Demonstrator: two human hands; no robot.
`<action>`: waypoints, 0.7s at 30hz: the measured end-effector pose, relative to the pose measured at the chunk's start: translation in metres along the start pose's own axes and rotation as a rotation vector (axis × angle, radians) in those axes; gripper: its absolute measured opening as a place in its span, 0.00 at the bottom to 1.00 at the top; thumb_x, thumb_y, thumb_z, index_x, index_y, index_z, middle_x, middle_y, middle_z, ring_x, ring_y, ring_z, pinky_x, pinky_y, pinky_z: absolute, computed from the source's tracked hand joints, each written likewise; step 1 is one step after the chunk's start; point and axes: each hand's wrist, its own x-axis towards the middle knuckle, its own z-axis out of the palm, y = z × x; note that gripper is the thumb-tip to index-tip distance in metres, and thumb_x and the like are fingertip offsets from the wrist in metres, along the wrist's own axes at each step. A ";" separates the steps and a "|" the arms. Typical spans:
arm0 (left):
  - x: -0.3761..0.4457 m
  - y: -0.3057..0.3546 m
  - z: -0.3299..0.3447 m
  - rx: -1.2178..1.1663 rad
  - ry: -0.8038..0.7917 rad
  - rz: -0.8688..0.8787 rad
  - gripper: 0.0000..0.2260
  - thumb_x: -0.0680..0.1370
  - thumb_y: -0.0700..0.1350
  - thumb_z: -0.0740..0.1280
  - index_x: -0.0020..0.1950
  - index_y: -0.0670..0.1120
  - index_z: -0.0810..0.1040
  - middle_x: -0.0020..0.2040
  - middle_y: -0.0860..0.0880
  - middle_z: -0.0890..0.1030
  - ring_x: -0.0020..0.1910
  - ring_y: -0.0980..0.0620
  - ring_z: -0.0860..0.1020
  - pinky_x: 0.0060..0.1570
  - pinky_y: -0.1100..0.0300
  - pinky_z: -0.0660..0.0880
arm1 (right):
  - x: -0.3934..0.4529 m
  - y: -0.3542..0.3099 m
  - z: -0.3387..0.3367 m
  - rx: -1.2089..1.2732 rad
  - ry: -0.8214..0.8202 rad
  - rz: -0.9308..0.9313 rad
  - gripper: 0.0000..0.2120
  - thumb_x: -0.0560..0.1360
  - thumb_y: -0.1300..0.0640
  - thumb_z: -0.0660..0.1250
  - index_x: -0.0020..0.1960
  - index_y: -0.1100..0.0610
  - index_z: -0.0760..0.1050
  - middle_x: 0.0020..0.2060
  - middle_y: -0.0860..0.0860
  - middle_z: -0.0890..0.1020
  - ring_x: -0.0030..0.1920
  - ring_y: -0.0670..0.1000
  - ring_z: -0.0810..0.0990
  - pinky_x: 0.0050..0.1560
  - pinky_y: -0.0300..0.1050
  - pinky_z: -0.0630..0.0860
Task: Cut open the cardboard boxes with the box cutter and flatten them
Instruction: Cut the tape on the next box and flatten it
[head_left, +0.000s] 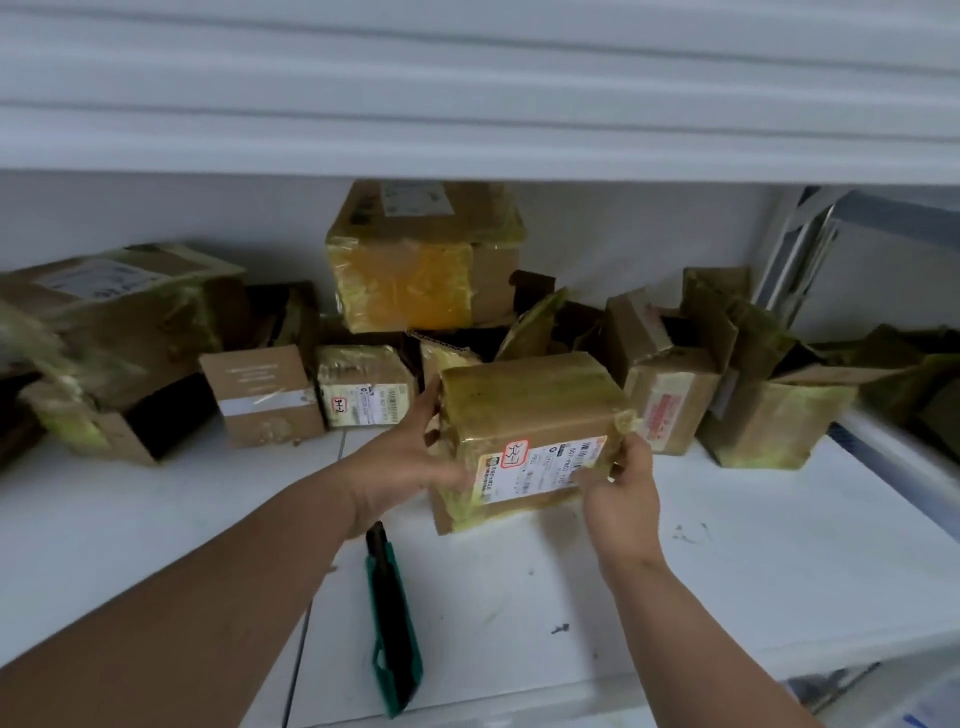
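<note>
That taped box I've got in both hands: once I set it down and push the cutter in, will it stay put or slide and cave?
The taped box is wrapped in glossy tape and the white shelf looks smooth, so it will probably slide unless braced. Its faces look flat and uncrushed, so likely stiff. The left hand and right hand hold it tilted without visible strain, suggesting it is fairly light.

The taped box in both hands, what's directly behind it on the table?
Behind the taped box, gripped by the left hand and right hand, torn open cardboard shows above its top edge. Whatever sits lower behind it is covered.

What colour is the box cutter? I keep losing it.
Green with black, seen in the head view: box cutter.
</note>
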 end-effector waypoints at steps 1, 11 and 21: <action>-0.003 0.002 -0.001 -0.038 -0.010 -0.006 0.53 0.63 0.41 0.75 0.78 0.65 0.49 0.68 0.61 0.72 0.66 0.58 0.71 0.64 0.55 0.71 | -0.002 0.000 0.000 0.021 0.011 -0.006 0.21 0.74 0.67 0.64 0.51 0.40 0.68 0.49 0.41 0.78 0.51 0.42 0.77 0.49 0.43 0.70; -0.055 0.016 -0.043 0.124 0.186 0.092 0.54 0.64 0.50 0.80 0.78 0.64 0.46 0.66 0.57 0.68 0.61 0.54 0.74 0.60 0.60 0.72 | -0.051 -0.024 0.032 0.099 -0.033 -0.117 0.18 0.75 0.66 0.66 0.54 0.43 0.69 0.49 0.42 0.79 0.47 0.34 0.76 0.44 0.32 0.70; -0.149 -0.009 -0.129 0.683 0.333 0.052 0.54 0.65 0.54 0.80 0.78 0.59 0.44 0.72 0.54 0.52 0.64 0.51 0.64 0.63 0.61 0.65 | -0.133 -0.048 0.115 0.025 -0.178 -0.182 0.16 0.77 0.55 0.70 0.61 0.45 0.73 0.54 0.40 0.79 0.55 0.42 0.78 0.57 0.43 0.76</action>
